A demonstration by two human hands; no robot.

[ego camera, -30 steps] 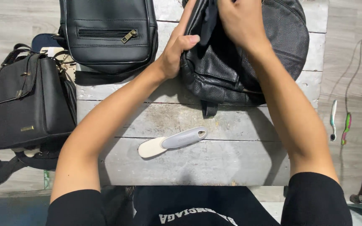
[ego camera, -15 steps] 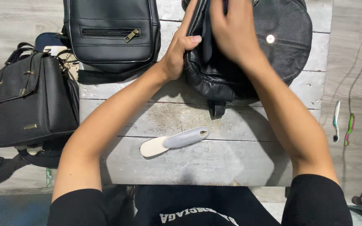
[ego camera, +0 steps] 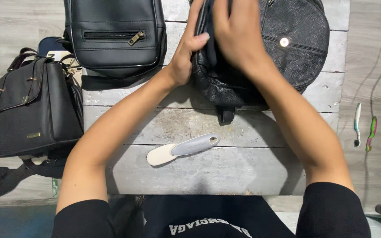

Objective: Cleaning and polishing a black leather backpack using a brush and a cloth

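Head view: both hands, left hand [ego camera: 185, 57] and right hand [ego camera: 237, 37], on black leather bag [ego camera: 287, 53].

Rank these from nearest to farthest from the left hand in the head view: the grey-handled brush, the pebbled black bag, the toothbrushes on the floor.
Measured from the left hand:
1. Pebbled black bag: the hand grips its left edge, at the table's far side.
2. Grey-handled brush: lying on the table, nearer the person.
3. Toothbrushes: on the floor, far right, past the table edge.

No packages, labels, signs, screens.
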